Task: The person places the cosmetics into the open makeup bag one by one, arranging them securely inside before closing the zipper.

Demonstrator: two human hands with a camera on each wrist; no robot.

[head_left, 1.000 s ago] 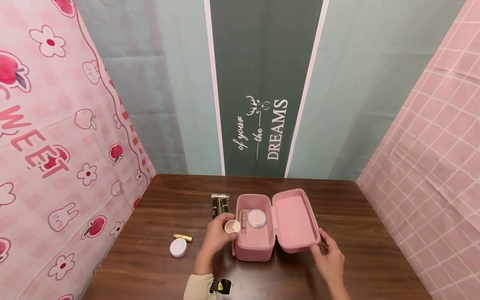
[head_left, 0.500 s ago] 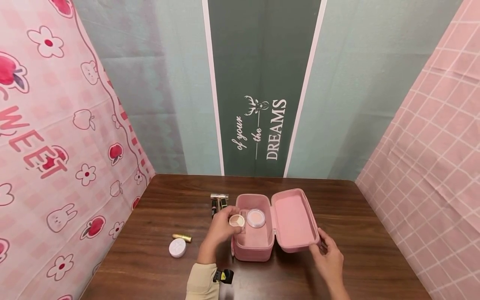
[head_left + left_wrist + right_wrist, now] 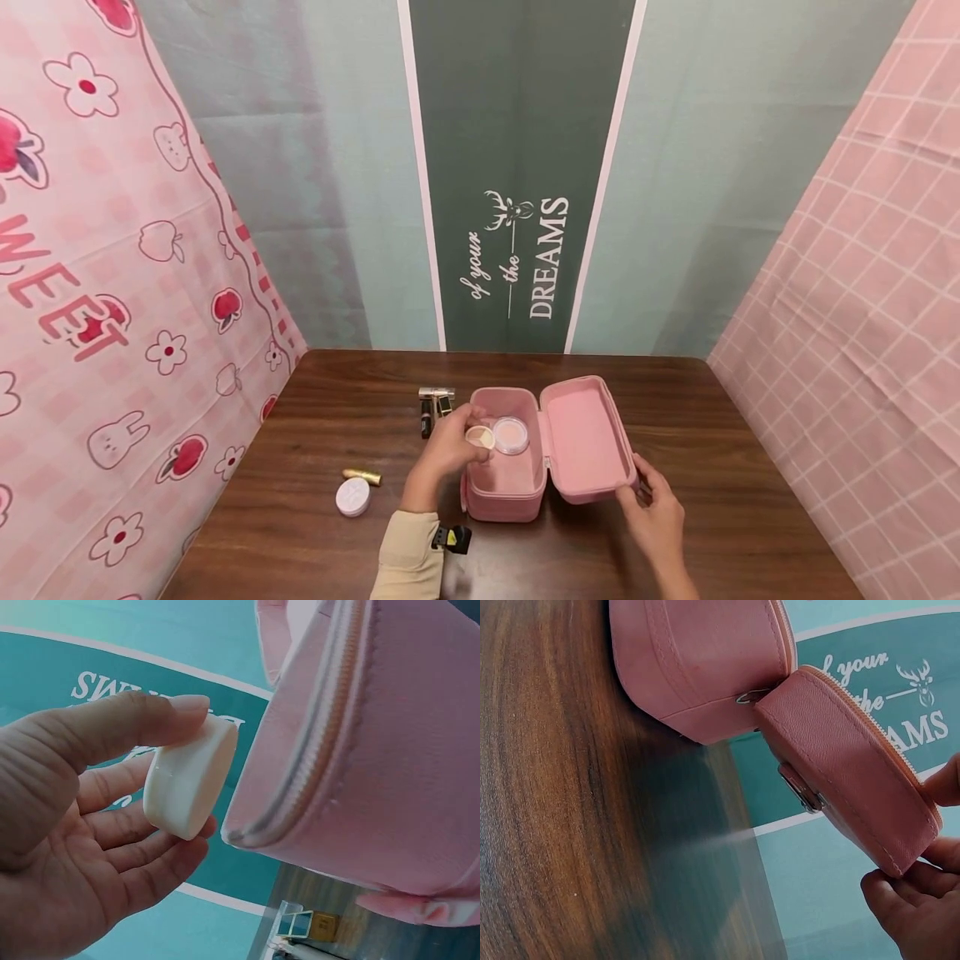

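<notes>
In the head view my left hand [image 3: 450, 446] is over the left side of an open pink makeup case [image 3: 506, 508]. It pinches a small round three-shade concealer palette [image 3: 480, 437]; the left wrist view shows the pale side of this palette [image 3: 187, 784] between thumb and fingers, near the zipped rim. Inside the case lies a round clear-edged powder compact [image 3: 512, 435]. The lipstick tube seen there earlier is hidden by my left hand. My right hand [image 3: 656, 508] grips the outer corner of the case's lid [image 3: 588, 437], thumb on the zipper edge in the right wrist view.
Several lipsticks and tubes [image 3: 435, 404] lie left of the case, partly behind my left hand. Nearer me on the left are a gold lipstick [image 3: 362, 477] and a round white jar [image 3: 353, 497]. Fabric hangings surround the wooden table [image 3: 720, 483] on three sides.
My left hand has moved right with the concealer palette, from beside the case's left rim to over its inside. My right hand stays on the lid, which stands open as before.
</notes>
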